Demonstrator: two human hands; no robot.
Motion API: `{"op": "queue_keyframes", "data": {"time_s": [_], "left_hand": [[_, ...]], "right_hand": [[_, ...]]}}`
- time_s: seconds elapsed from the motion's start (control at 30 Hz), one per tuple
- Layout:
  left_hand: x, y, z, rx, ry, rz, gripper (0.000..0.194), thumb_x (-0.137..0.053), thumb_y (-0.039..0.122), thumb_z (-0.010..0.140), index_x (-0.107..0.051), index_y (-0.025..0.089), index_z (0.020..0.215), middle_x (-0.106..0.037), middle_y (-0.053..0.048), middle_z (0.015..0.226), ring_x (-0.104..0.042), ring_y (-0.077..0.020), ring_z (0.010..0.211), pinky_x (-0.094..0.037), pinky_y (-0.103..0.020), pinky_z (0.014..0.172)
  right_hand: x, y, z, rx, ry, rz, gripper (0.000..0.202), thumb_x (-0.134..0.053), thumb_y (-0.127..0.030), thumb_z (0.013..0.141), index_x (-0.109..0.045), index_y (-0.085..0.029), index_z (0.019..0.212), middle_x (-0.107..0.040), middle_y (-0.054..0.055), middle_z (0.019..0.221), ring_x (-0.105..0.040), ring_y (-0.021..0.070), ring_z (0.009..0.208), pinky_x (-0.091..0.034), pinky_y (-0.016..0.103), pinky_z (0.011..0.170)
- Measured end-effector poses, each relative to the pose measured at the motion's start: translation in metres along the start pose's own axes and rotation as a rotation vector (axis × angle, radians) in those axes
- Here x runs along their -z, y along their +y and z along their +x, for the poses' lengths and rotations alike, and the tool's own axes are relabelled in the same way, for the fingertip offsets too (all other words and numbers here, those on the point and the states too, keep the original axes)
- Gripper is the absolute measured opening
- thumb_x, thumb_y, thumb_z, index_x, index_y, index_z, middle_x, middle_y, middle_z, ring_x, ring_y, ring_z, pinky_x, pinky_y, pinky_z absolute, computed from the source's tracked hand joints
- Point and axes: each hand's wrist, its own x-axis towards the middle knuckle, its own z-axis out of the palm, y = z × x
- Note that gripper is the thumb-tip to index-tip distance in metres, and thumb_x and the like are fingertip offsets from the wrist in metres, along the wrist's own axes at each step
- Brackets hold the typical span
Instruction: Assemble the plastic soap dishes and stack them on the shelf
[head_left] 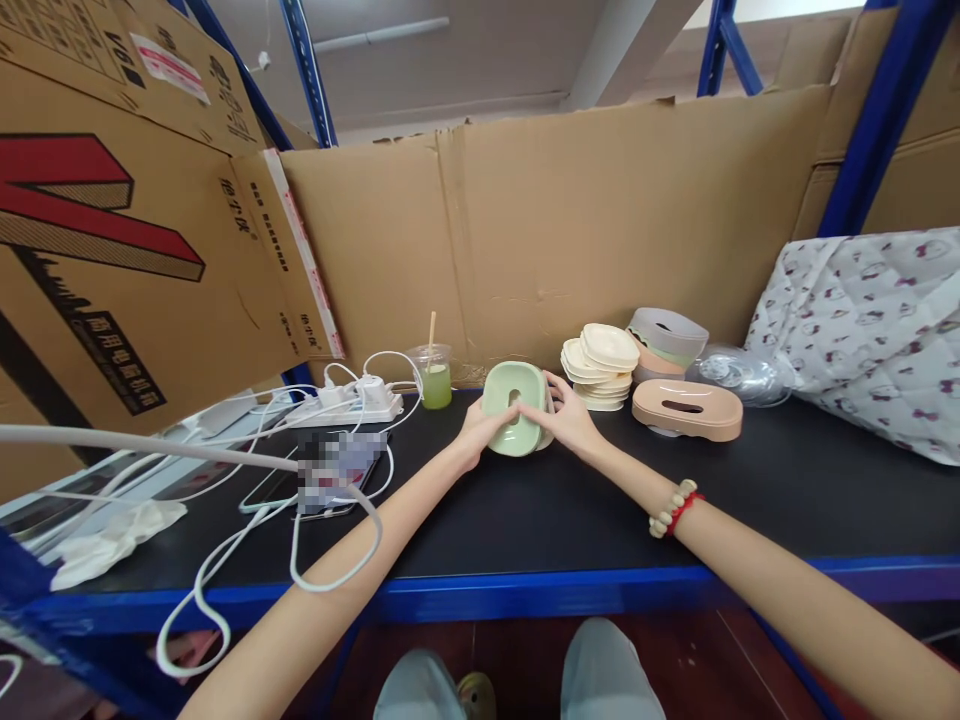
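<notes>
Both hands hold a light green rounded plastic piece point(501, 395) with a slot in its middle, tilted up above the black tabletop. My left hand point(481, 432) grips its lower left side, the thumb near the slot. From the right, my right hand point(566, 415) closes on it, its thumb also by the slot. Pale layers show behind the green face on the right; whether they are separate pieces I cannot tell. Just right of my hands stands a stack of cream plastic trays point(611, 347). A peach slotted oval piece point(720, 408) lies farther right.
Behind the peach piece are stacked grey, green and peach shells point(671, 332) and a clear plastic bag point(731, 370). A cup of green drink point(436, 385) with a straw stands left. Power strip point(375, 405), white cables and phones crowd the left side. Cardboard point(600, 210) walls the back.
</notes>
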Motion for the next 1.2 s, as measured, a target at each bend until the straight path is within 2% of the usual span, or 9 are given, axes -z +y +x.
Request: {"op": "queue_keyframes", "data": {"time_s": [0.17,0.23,0.4,0.57,0.63,0.73,0.83,1.0,1.2], "left_hand": [[-0.002,0.000,0.001,-0.006,-0.098,-0.005,0.031,-0.074,0.036,0.063,-0.069,0.015,0.086,-0.071,-0.008,0.092,-0.064,-0.0238,0.095,-0.047,-0.033,0.087],[-0.002,0.001,0.003,-0.020,-0.095,-0.019,0.035,-0.072,0.042,0.064,-0.069,0.015,0.086,-0.071,-0.008,0.091,-0.064,-0.0240,0.094,-0.047,-0.033,0.086],[-0.003,0.001,0.001,-0.038,-0.053,-0.036,0.037,-0.076,0.040,0.059,-0.068,0.015,0.085,-0.070,-0.007,0.088,-0.064,-0.0210,0.086,-0.049,-0.030,0.080],[-0.005,0.001,-0.003,-0.088,-0.067,-0.022,0.039,-0.076,0.036,0.060,-0.066,0.017,0.092,-0.069,-0.006,0.096,-0.062,-0.0202,0.090,-0.048,-0.028,0.078],[-0.005,0.002,-0.004,-0.134,-0.067,0.031,0.036,-0.074,0.036,0.062,-0.067,0.016,0.090,-0.069,-0.006,0.095,-0.062,-0.0201,0.092,-0.048,-0.026,0.077],[-0.005,0.002,-0.005,-0.162,-0.086,0.083,0.033,-0.071,0.038,0.065,-0.069,0.015,0.088,-0.070,-0.006,0.088,-0.062,-0.0198,0.088,-0.048,-0.025,0.074],[-0.006,0.000,-0.005,-0.164,-0.099,0.121,0.032,-0.070,0.037,0.066,-0.069,0.015,0.088,-0.069,-0.005,0.083,-0.061,-0.0186,0.082,-0.047,-0.025,0.070],[-0.006,0.001,-0.007,-0.161,-0.120,0.157,0.028,-0.064,0.034,0.073,-0.069,0.014,0.093,-0.069,-0.004,0.081,-0.061,-0.0168,0.080,-0.046,-0.023,0.068],[-0.008,0.005,-0.012,-0.186,-0.190,0.145,0.034,-0.064,0.032,0.072,-0.062,0.016,0.102,-0.068,-0.003,0.088,-0.062,-0.0178,0.084,-0.047,-0.025,0.071]], "right_hand": [[0.010,-0.003,0.004,-0.023,-0.073,0.114,0.076,-0.074,-0.036,0.058,-0.047,-0.015,0.125,-0.057,0.011,0.116,-0.061,0.0120,0.092,-0.054,0.029,0.085],[0.012,-0.005,0.004,-0.030,-0.089,0.131,0.073,-0.073,-0.033,0.059,-0.048,-0.015,0.125,-0.057,0.010,0.117,-0.061,0.0118,0.094,-0.054,0.028,0.086],[0.013,-0.010,0.004,0.042,-0.153,0.163,0.064,-0.067,-0.035,0.067,-0.047,-0.019,0.125,-0.053,0.007,0.124,-0.054,0.0128,0.113,-0.052,0.024,0.089],[0.013,-0.012,0.000,-0.097,-0.223,0.059,0.060,-0.055,-0.041,0.077,-0.038,-0.021,0.132,-0.058,0.008,0.115,-0.061,0.0094,0.082,-0.052,0.019,0.059],[0.013,-0.012,-0.001,-0.086,-0.219,0.040,0.060,-0.055,-0.042,0.076,-0.039,-0.020,0.130,-0.058,0.008,0.112,-0.060,0.0091,0.079,-0.050,0.018,0.055],[0.014,-0.012,0.001,0.032,-0.168,0.043,0.056,-0.059,-0.044,0.073,-0.047,-0.016,0.120,-0.058,0.007,0.112,-0.059,0.0096,0.092,-0.053,0.020,0.073],[0.016,-0.013,0.002,0.086,-0.134,0.017,0.056,-0.062,-0.045,0.070,-0.049,-0.015,0.116,-0.056,0.007,0.116,-0.056,0.0104,0.102,-0.049,0.025,0.091],[0.017,-0.016,0.001,0.037,-0.117,-0.035,0.055,-0.062,-0.039,0.071,-0.048,-0.015,0.119,-0.055,0.007,0.119,-0.055,0.0117,0.107,-0.045,0.028,0.099],[0.018,-0.016,0.000,0.188,-0.073,-0.089,0.052,-0.058,-0.043,0.074,-0.051,-0.019,0.119,-0.054,0.005,0.122,-0.053,0.0133,0.111,-0.041,0.031,0.103]]}}
